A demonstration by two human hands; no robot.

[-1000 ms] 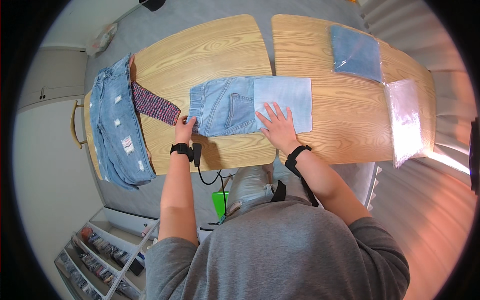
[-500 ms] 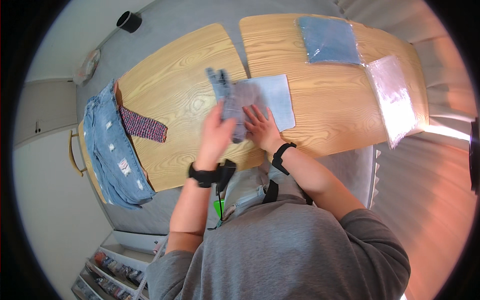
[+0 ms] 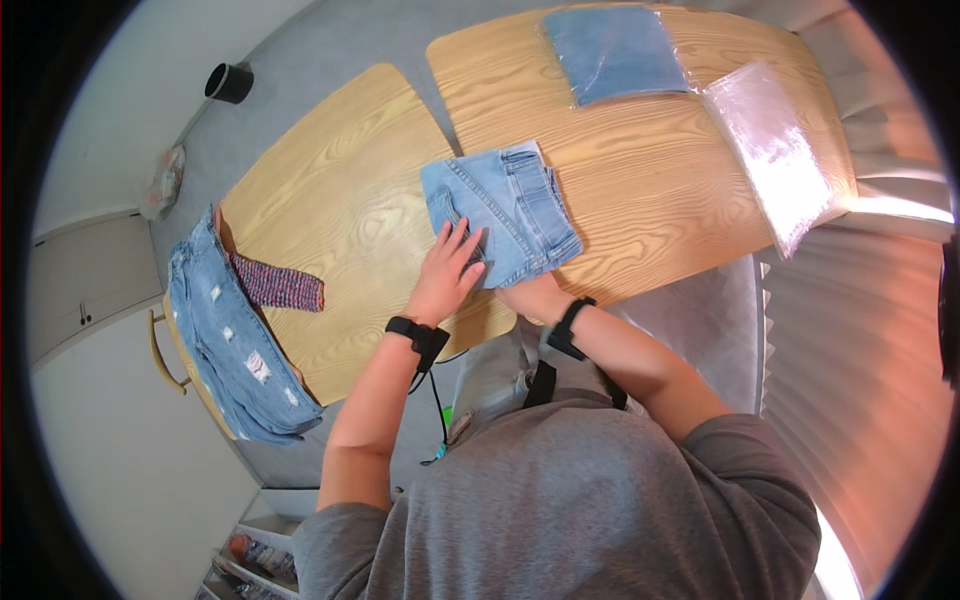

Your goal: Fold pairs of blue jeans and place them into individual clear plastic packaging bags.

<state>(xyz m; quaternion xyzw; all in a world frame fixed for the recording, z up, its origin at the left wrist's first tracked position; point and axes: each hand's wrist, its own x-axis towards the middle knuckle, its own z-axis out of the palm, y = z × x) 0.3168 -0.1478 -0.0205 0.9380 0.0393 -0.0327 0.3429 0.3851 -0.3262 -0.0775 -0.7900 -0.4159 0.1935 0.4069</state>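
A pair of light blue jeans (image 3: pixel 500 215) lies folded into a compact bundle on the wooden table, its waistband on the right side. My left hand (image 3: pixel 446 275) rests on the left part of the bundle, fingers stretched out and apart, over a dark-edged pocket area. At the near edge of the denim is my right hand (image 3: pixel 535 297). Its fingers go out of sight under or behind the fabric, so their pose is hidden.
Ripped blue jeans (image 3: pixel 235 335) drape over the table's left end beside a dark patterned knit piece (image 3: pixel 280 284). On the far right lie folded denim in clear plastic (image 3: pixel 618 55) and shiny clear plastic bags (image 3: pixel 770 150). A gap (image 3: pixel 435 105) separates two tabletops (image 3: pixel 340 170).
The lifted, blurred left part of the jeans now lies folded over to the right. My left hand has settled flat on it; my right hand has moved from the top to the near edge.
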